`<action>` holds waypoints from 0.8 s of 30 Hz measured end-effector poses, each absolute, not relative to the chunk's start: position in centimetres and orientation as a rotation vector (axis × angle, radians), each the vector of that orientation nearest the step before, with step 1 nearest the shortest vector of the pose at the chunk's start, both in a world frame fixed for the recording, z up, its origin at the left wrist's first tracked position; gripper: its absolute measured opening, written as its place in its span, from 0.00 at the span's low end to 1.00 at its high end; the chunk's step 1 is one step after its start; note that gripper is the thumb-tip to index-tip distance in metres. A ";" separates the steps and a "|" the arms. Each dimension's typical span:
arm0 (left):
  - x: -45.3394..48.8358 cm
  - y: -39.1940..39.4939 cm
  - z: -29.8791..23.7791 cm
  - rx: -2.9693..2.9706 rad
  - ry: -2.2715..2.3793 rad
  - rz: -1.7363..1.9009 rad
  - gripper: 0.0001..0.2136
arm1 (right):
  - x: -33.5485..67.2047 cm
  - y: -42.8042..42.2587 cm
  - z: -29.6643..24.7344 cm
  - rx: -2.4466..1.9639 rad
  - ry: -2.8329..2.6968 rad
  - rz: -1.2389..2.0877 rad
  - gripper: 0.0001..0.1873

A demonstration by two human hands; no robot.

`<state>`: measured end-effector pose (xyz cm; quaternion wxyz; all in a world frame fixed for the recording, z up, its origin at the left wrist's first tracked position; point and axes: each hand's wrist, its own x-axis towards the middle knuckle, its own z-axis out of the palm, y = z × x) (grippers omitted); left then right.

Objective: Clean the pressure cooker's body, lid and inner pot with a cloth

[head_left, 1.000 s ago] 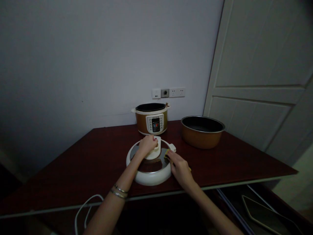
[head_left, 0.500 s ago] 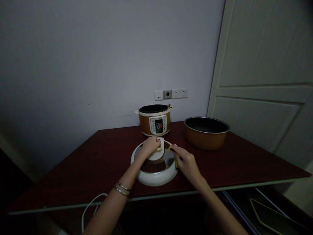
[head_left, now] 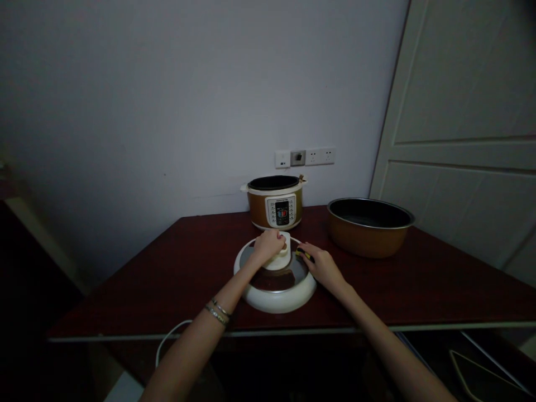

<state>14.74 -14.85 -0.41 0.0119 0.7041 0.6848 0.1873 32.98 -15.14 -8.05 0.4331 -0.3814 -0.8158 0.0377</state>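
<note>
A round white cooker lid [head_left: 274, 295] with a shiny metal top lies on the dark red table [head_left: 176, 279] in front of me. My left hand [head_left: 269, 246] is closed around the lid's white centre handle [head_left: 281, 259]. My right hand [head_left: 321, 264] rests on the lid's right rim, fingers closed on a small yellow sponge [head_left: 305, 254] pressed against the lid. Bracelets circle my left wrist.
A brown and white electric cooker [head_left: 275, 202] stands open at the back by the wall. A brown inner pot [head_left: 368, 226] sits to its right. A white cord [head_left: 170, 338] hangs over the table's front edge. Wall sockets [head_left: 305, 157] and a white door [head_left: 464, 167] lie behind.
My right hand with the sponge has slid from the lid's near right side up toward its far right edge. The left hand stays on the handle. My view has shifted left.
</note>
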 end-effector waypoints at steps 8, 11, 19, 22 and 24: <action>14.5 -13.9 -0.2 2.258 2.093 0.611 0.15 | 33.1 -13.1 -7.7 -0.902 -2.111 0.051 0.16; 13.5 -13.5 0.2 2.477 1.776 0.582 0.18 | 33.3 -12.6 -7.6 -0.876 -2.125 0.063 0.16; 12.4 -14.5 1.1 2.945 1.532 0.238 0.23 | 34.0 -11.7 -7.7 -0.780 -2.170 0.091 0.16; 12.8 -15.2 1.2 2.926 1.658 0.140 0.23 | 34.2 -12.0 -7.4 -0.793 -2.180 0.110 0.16; 13.0 -15.4 1.2 2.902 1.693 0.124 0.23 | 33.9 -13.0 -7.2 -0.868 -2.159 0.092 0.16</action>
